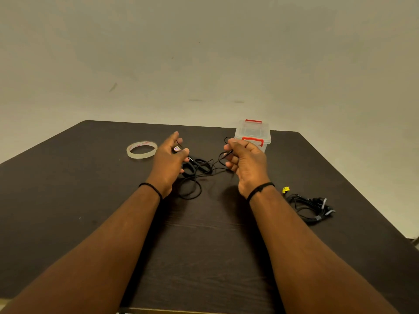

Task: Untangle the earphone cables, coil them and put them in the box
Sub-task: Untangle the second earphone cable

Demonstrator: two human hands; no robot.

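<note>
While raised over the table, both hands pinching the tangled earphone cable: left hand, right hand.

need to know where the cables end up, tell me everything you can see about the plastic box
The plastic box is small and clear, looks like thin see-through plastic, with a clear lid on top and red clip handles at the near and far sides. It stands upright near the far edge of the dark table, just beyond the right hand. Nothing visibly touches it except the table, and its contents cannot be made out.
</note>
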